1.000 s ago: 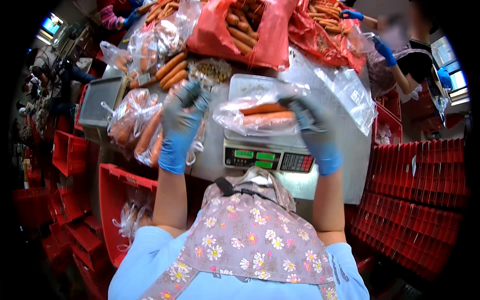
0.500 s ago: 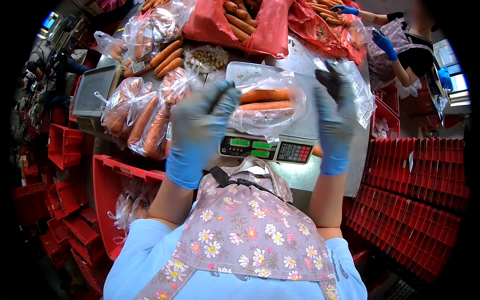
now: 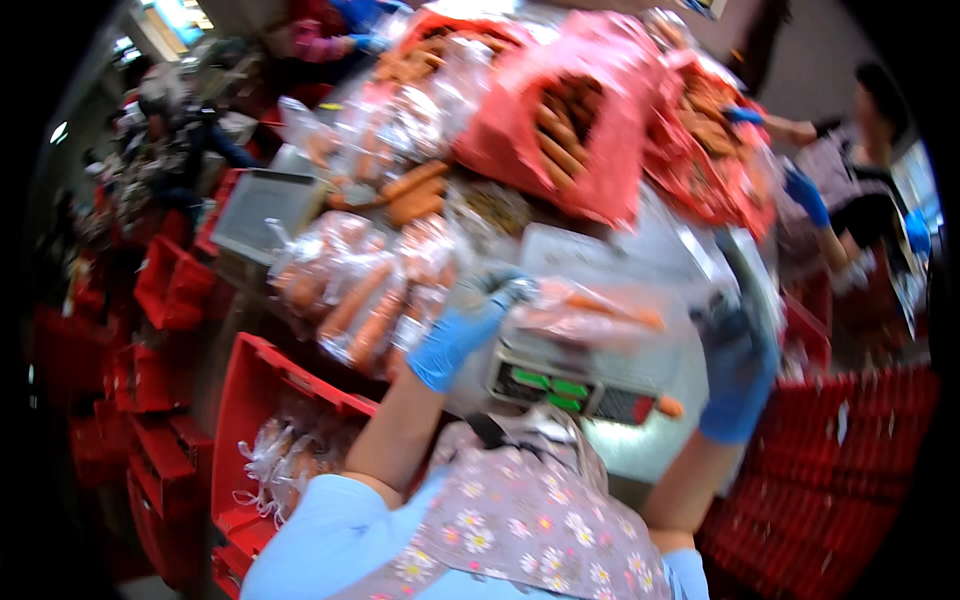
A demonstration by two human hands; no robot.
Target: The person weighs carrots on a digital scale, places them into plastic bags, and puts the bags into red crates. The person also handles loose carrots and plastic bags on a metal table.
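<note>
A clear plastic bag of carrots [image 3: 600, 308], smeared by motion, is over the pan of a digital scale [image 3: 570, 390]. My left hand [image 3: 465, 325], in a blue glove with greyish fingers, closes its fingertips on the bag's left edge. To the bag's right is my right hand [image 3: 738, 355], gloved the same way. Its fingers are blurred, and whether they touch the plastic cannot be made out. One loose carrot [image 3: 669, 406] pokes out beside the scale's right front corner. Packed bags of carrots [image 3: 365, 290] lie left of my left hand.
Large red sacks of carrots [image 3: 560, 120] stand at the back of the metal table. A red crate [image 3: 285, 365] with bagged carrots sits at my left; stacked red crates [image 3: 820, 470] rise at right. Another person's gloved hand [image 3: 805, 195] is at the far right.
The view has shifted, so the table sits lower and farther right. My left hand has come to the bag's left edge. The bag has narrowed and blurred; my right hand remains at its right.
</note>
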